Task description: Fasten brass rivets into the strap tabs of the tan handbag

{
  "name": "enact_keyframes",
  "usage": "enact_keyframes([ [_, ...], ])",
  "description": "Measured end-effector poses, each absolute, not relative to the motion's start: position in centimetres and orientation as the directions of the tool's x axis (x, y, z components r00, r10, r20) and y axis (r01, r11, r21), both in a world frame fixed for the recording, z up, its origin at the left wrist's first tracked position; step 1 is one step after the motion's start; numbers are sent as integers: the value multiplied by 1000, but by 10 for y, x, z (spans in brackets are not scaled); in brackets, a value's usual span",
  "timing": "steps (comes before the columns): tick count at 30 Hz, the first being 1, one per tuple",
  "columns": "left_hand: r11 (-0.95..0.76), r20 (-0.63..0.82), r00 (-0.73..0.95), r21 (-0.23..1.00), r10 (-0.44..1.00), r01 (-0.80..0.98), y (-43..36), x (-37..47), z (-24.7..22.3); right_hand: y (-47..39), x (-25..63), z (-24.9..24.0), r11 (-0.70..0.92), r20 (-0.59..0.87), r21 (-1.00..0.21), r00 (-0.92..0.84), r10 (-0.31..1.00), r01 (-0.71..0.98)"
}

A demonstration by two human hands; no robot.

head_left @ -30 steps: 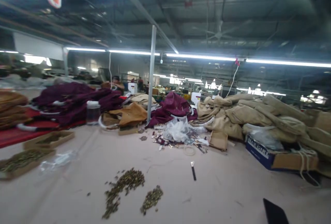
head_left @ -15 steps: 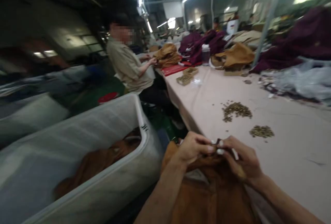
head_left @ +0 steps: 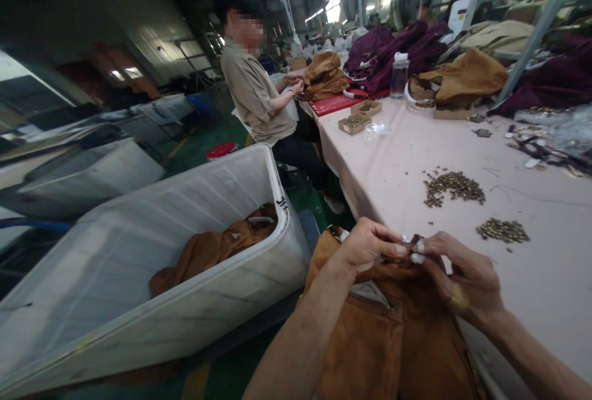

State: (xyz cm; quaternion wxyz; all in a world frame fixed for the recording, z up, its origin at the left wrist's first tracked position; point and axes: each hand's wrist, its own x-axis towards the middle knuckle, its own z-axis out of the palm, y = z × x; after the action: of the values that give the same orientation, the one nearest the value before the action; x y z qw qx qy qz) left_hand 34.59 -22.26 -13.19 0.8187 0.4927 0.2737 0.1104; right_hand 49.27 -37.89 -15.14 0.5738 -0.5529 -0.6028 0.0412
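A brown bag [head_left: 361,344] with a zipped pocket hangs below my hands, beside the table edge. My left hand [head_left: 372,247] is closed, its thumb and fingers pinching the bag's top edge. Close against it, my right hand [head_left: 465,273] pinches a small dark part at the same edge, with white wrapping on its fingertips. Whether a small metal piece sits between the fingers is hidden. On the table behind my hands lie two piles of small brass-coloured studs, a larger pile [head_left: 456,187] and a smaller pile [head_left: 503,230].
At left stands a large white bin [head_left: 185,314] with brown bags [head_left: 208,249] inside. The pale-covered table [head_left: 550,301] carries small boxes [head_left: 355,122], a water bottle [head_left: 399,76] and purple bags [head_left: 393,48]. A co-worker [head_left: 254,92] sits at its far left side, handling another brown bag.
The view has swung left and sharpened, so the scene sits further right in the picture. Both hands keep pinching the bag's edge, with little visible change in their grip.
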Motion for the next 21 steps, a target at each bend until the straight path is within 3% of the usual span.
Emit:
enact_keyframes([
  [6, 442, -317, 824, 893, 471, 91, -228, 347, -128, -381, 497, -148, 416, 656, -671, 230, 719, 613],
  [13, 413, -314, 796, 907, 518, 89, -237, 348, -117, -386, 507, -151, 255, 431, -853, 337, 837, 456],
  [21, 399, -293, 790, 915, 539, 67, -243, 349, -122, -386, 512, -147, 323, 492, -805, 257, 832, 498],
])
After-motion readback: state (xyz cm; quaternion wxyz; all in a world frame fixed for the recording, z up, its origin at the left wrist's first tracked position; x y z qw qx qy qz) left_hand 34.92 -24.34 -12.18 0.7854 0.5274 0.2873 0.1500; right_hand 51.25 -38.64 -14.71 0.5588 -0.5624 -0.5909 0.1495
